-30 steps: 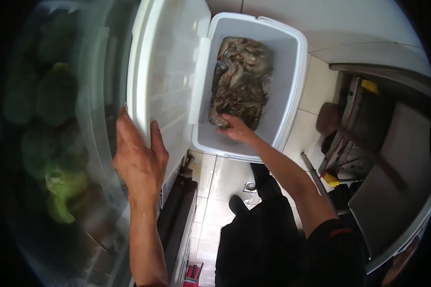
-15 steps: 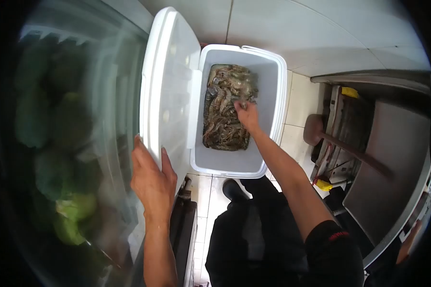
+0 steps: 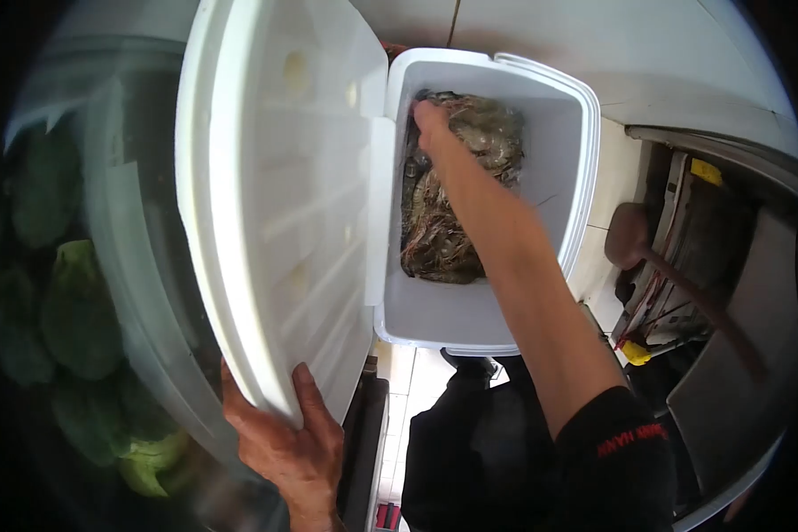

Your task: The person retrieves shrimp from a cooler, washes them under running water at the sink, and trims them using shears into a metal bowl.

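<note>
A white cooler box [image 3: 452, 315] stands on the floor with its hinged lid [image 3: 319, 151] raised to the left. Grey-brown raw shrimp [image 3: 479, 133] lie in a heap at its bottom. My left hand [image 3: 288, 448] grips the near edge of the lid, thumb on the inner face and fingers around the outside. Deep inside the box, my right hand [image 3: 430, 129] reaches the far left part of the shrimp. Its fingers look curled; their tips, and whatever they may hold, are hidden from me.
Left of the lid is a glass-fronted case with green vegetables [image 3: 84, 301] behind the pane. On the right, a brown long-handled tool [image 3: 629, 235] leans by a metal panel [image 3: 727, 372]. A tiled wall [image 3: 541, 31] rises behind the box.
My right hand has moved from the middle right of the shrimp to the far left. The lid and box appear larger and closer, with my left hand still on the lid.
</note>
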`<state>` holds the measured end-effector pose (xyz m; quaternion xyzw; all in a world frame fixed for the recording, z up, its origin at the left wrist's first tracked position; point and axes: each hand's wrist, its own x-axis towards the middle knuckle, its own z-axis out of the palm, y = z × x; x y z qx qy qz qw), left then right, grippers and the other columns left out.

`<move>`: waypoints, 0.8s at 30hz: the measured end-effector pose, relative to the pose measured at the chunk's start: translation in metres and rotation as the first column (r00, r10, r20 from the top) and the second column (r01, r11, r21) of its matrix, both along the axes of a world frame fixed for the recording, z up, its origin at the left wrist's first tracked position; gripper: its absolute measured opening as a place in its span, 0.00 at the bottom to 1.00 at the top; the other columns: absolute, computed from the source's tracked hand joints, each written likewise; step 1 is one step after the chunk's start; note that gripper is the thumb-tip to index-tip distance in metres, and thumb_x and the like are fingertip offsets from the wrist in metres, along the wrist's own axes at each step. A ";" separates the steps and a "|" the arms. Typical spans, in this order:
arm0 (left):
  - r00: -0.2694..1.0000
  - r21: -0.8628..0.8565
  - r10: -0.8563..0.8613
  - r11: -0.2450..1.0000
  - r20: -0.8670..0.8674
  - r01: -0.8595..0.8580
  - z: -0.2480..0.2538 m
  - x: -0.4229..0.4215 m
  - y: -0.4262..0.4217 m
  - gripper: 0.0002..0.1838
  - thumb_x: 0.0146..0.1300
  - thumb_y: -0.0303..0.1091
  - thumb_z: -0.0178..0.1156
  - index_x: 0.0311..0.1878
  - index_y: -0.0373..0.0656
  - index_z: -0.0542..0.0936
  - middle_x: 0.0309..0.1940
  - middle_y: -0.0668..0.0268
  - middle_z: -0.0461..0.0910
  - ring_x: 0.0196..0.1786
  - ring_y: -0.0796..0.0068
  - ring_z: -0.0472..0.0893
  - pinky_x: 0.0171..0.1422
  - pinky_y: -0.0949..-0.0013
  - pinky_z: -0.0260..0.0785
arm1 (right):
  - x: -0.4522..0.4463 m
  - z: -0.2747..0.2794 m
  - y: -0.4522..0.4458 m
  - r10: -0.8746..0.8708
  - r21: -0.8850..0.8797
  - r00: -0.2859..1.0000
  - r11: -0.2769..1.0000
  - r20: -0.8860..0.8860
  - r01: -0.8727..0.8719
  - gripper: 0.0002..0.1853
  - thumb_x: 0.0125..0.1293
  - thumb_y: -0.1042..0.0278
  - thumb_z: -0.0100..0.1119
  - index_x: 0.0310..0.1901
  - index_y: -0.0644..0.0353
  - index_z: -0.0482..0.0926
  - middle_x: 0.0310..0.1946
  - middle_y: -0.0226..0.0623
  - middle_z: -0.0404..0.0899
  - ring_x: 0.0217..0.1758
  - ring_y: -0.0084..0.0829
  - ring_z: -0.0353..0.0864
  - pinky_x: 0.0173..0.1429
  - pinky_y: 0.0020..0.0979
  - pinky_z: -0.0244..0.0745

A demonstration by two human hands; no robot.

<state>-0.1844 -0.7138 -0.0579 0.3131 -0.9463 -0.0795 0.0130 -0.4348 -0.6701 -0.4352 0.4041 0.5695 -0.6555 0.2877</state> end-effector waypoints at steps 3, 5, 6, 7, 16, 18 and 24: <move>0.999 0.061 0.042 0.997 -0.023 -0.041 0.002 -0.002 0.003 0.26 0.60 0.28 0.61 0.57 0.33 0.61 0.39 0.46 0.77 0.38 0.53 0.80 0.43 0.61 0.71 | 0.012 -0.048 -0.010 0.033 0.082 0.998 0.996 0.060 -0.038 0.31 0.59 0.67 0.46 0.64 0.71 0.60 0.66 0.55 0.60 0.68 0.51 0.62 0.68 0.41 0.60; 0.999 0.043 0.021 0.999 0.024 -0.022 0.003 -0.002 0.000 0.26 0.60 0.28 0.61 0.58 0.33 0.61 0.39 0.47 0.77 0.39 0.53 0.80 0.44 0.60 0.71 | 0.003 -0.068 -0.008 0.065 0.072 0.995 0.995 0.074 -0.071 0.30 0.59 0.66 0.45 0.64 0.71 0.61 0.66 0.54 0.60 0.67 0.50 0.63 0.67 0.41 0.61; 1.000 0.029 0.016 0.999 0.026 -0.017 0.004 -0.002 -0.001 0.26 0.60 0.28 0.61 0.58 0.33 0.61 0.39 0.47 0.77 0.39 0.53 0.80 0.44 0.60 0.71 | 0.000 -0.080 -0.008 0.106 0.063 0.989 0.992 0.102 -0.113 0.30 0.60 0.65 0.43 0.64 0.71 0.62 0.66 0.54 0.61 0.67 0.49 0.63 0.67 0.40 0.62; 1.000 0.035 0.020 0.999 0.021 -0.021 0.003 -0.002 -0.001 0.26 0.60 0.29 0.61 0.58 0.33 0.61 0.39 0.47 0.77 0.39 0.53 0.80 0.44 0.60 0.71 | -0.005 -0.083 -0.005 0.114 -0.031 0.992 0.993 0.059 -0.113 0.29 0.61 0.62 0.41 0.62 0.70 0.65 0.66 0.53 0.61 0.66 0.46 0.66 0.66 0.38 0.63; 0.999 0.007 -0.005 1.000 0.038 0.004 0.003 0.001 -0.001 0.31 0.58 0.27 0.63 0.61 0.30 0.60 0.47 0.42 0.74 0.43 0.45 0.80 0.45 0.57 0.73 | 0.000 -0.033 -0.009 0.139 0.181 0.988 0.972 0.074 -0.150 0.31 0.61 0.62 0.45 0.65 0.66 0.61 0.62 0.51 0.66 0.63 0.46 0.67 0.65 0.37 0.63; 1.000 0.084 0.019 0.996 0.009 -0.020 0.003 0.001 -0.002 0.30 0.58 0.27 0.62 0.61 0.30 0.60 0.46 0.42 0.75 0.43 0.45 0.80 0.45 0.57 0.73 | 0.003 -0.023 -0.009 0.081 0.180 0.996 0.980 0.029 -0.085 0.31 0.60 0.63 0.47 0.65 0.65 0.60 0.59 0.52 0.68 0.62 0.47 0.68 0.65 0.38 0.63; 1.000 0.016 0.013 1.000 0.004 -0.013 0.001 -0.002 0.000 0.30 0.59 0.27 0.63 0.60 0.30 0.60 0.44 0.43 0.76 0.41 0.46 0.81 0.44 0.57 0.73 | 0.001 -0.019 -0.002 -0.267 0.020 0.964 0.963 -0.024 0.267 0.30 0.48 0.77 0.54 0.58 0.68 0.64 0.52 0.52 0.71 0.56 0.50 0.71 0.59 0.42 0.66</move>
